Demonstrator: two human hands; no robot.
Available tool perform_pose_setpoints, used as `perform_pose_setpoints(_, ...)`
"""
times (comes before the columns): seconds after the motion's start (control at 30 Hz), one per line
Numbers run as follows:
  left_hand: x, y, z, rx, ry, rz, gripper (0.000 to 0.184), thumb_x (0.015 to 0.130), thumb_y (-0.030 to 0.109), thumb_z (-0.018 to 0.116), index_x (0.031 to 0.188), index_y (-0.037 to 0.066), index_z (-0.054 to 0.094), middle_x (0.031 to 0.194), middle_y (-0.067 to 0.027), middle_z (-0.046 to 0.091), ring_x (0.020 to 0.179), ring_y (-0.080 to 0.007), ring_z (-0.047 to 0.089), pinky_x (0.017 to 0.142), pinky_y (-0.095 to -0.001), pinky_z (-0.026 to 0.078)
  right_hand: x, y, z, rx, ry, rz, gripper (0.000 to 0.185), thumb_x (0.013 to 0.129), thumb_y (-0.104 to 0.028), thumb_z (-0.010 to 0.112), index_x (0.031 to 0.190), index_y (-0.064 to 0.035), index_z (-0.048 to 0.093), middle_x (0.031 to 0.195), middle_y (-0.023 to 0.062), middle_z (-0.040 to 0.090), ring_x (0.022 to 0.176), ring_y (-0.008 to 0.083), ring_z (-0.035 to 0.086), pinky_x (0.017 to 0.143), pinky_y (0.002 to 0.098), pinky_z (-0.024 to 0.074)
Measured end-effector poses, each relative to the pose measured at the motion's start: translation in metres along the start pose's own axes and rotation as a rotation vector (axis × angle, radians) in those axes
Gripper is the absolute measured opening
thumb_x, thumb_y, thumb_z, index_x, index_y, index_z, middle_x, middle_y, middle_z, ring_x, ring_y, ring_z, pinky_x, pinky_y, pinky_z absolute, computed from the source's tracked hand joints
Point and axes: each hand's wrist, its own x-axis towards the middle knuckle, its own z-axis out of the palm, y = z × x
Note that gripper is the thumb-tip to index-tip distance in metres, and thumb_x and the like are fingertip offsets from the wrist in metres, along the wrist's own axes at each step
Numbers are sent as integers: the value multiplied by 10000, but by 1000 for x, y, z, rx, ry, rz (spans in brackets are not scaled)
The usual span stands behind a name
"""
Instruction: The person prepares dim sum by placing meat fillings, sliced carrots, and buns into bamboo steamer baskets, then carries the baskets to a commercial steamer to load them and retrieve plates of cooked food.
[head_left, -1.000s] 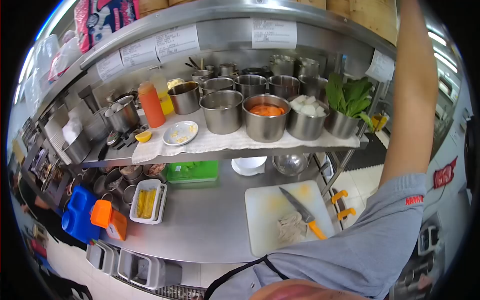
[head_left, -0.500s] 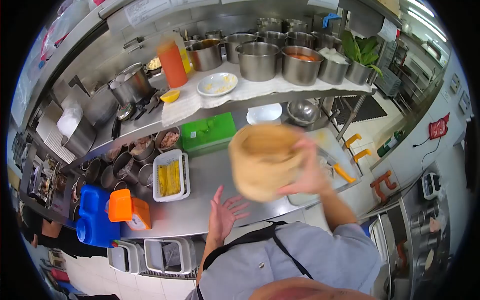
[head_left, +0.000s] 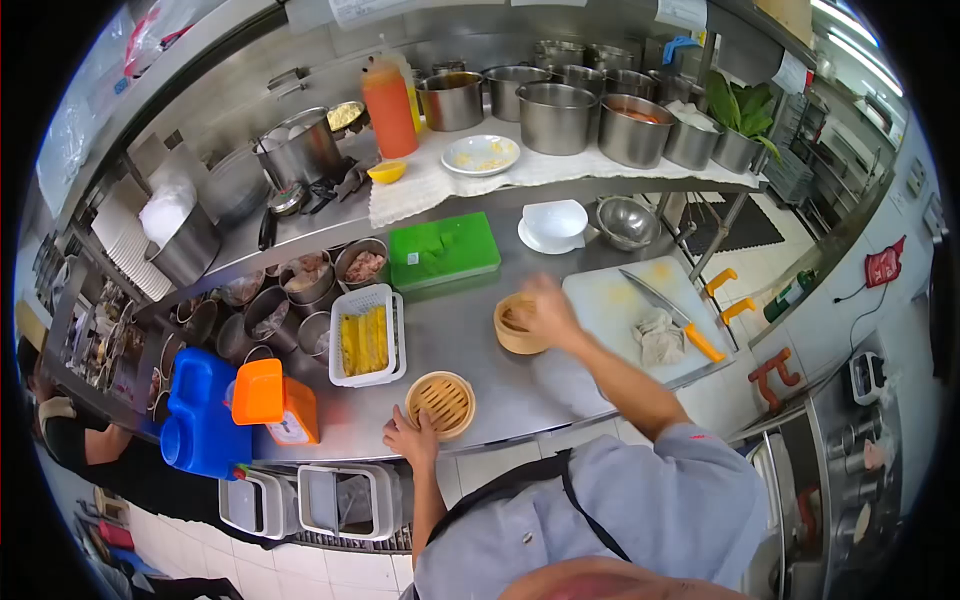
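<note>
The wooden baskets point(head_left: 454, 402) look matt, the metal counter point(head_left: 458, 340) glossy.

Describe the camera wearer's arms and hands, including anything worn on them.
The left hand and right hand are bare, the right one blurred; both forearms are uncovered. The right arm has a short grey sleeve with a small red mark.

This is a commercial kitchen: a long stainless-steel worktop point(head_left: 455, 325) runs beneath a steel shelf point(head_left: 600, 192) crowded with metal pots point(head_left: 557, 127), some holding food, and paper slips point(head_left: 682, 13) hang above. A chef's knife point(head_left: 668, 308) lies on a white cutting board point(head_left: 605, 325), beside bamboo steamer baskets point(head_left: 456, 405); a co-worker point(head_left: 100, 442) stands at the left.
</note>
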Motion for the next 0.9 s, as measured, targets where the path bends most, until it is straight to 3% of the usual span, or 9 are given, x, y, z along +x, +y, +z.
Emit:
perform_pose_setpoints(0.07, -1, -7, 13, -18, 26, 21, 577, 874, 374, 626, 1296, 9, 481, 1163, -246, 470, 1040, -402, 412, 928, -495, 336, 98, -90, -120, 314, 396, -232, 248, 848, -198, 651, 1007, -12, 614, 958, 160, 623, 772, 301, 625, 676, 383, 505)
perform_pose_setpoints(0.13, -6, 1, 7, -75, 61, 58, 541, 887, 361, 615, 1274, 0, 501, 1178, -257, 449, 1059, -405, 397, 933, -507, 335, 185, -129, -187, 1030, 455, -264, 260, 866, -232, 675, 946, 4, 602, 740, 68, 640, 605, 134, 606, 555, 281, 494)
perform_pose_setpoints(0.2, -11, 14, -7, -111, 84, 70, 544, 893, 384, 606, 1274, 8, 505, 1177, -258, 459, 1070, -408, 401, 943, -507, 330, 238, -178, -246, 1445, 403, -14, 219, 887, -195, 672, 960, -2, 598, 838, 78, 627, 698, 159, 614, 500, 282, 454)
perform_pose_setpoints(0.27, -19, 17, -14, -152, 104, 80, 548, 899, 407, 597, 1273, 16, 510, 1176, -259, 468, 1081, -410, 405, 953, -507, 325, 303, -174, -248, 1635, 260, 88, 306, 845, -347, 722, 885, -57, 630, 731, 84, 651, 519, 158, 556, 425, 305, 427)
perform_pose_setpoints(0.43, -46, 0, -22, -312, 115, -70, 458, 902, 320, 607, 1228, 7, 530, 1168, -239, 463, 1106, -385, 386, 978, -488, 296, 236, -180, -211, 1634, 256, -93, 191, 869, -161, 684, 899, 10, 603, 790, 84, 631, 547, 118, 544, 424, 245, 428)
perform_pose_setpoints(0.5, -54, -7, -35, -337, 88, -98, 442, 910, 317, 599, 1220, 8, 535, 1159, -239, 469, 1103, -386, 388, 981, -486, 291, 204, -170, -228, 1303, 362, -4, 167, 877, -141, 667, 900, 18, 619, 791, 89, 642, 534, 111, 535, 416, 251, 426)
perform_pose_setpoints(0.57, -60, -15, -38, -355, 59, -136, 426, 917, 314, 591, 1211, 10, 540, 1150, -238, 476, 1100, -387, 391, 985, -484, 287, 224, -134, -254, 1463, 404, -101, 184, 876, -150, 669, 919, 26, 635, 780, 89, 662, 520, 139, 561, 425, 275, 466)
perform_pose_setpoints(0.63, -60, -28, -40, -300, 92, -112, 391, 932, 309, 572, 1177, 4, 559, 1115, -224, 509, 1074, -380, 414, 966, -472, 308, 255, -123, -286, 1433, 407, -3, 318, 842, -358, 725, 802, -73, 591, 632, 36, 569, 458, 88, 459, 367, 243, 340)
perform_pose_setpoints(0.9, -57, -17, -38, -473, 51, -106, 377, 943, 318, 563, 1108, -20, 584, 1047, -203, 569, 995, -336, 498, 918, -418, 376, 268, -111, -292, 1255, 379, 291, 279, 861, -318, 705, 852, -57, 606, 592, 34, 560, 462, 111, 512, 389, 239, 394)
